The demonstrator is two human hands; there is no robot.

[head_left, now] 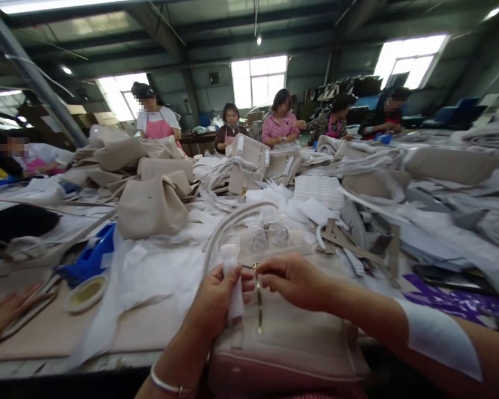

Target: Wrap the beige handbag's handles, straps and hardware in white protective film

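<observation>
A beige handbag (299, 338) lies in front of me at the table's near edge. My left hand (210, 299) is closed around a strap end wrapped in white foam sheet (235, 305), its thumb pressed on top. Right beside it, my right hand (295, 282) pinches the top of a gold-coloured metal fitting (259, 310) that hangs down over the bag's front. The bag's curved handle (224, 224) arches up behind my hands. Clear plastic-wrapped pieces (270, 237) rest on the bag's far part.
Beige bags (149, 208) and white wrapping are heaped across the table. A blue tape dispenser (93, 255) and a tape roll (86, 293) lie to the left, near another person's hand (10, 313). Beige strips (357, 244) lie at right. Several people work beyond the heap.
</observation>
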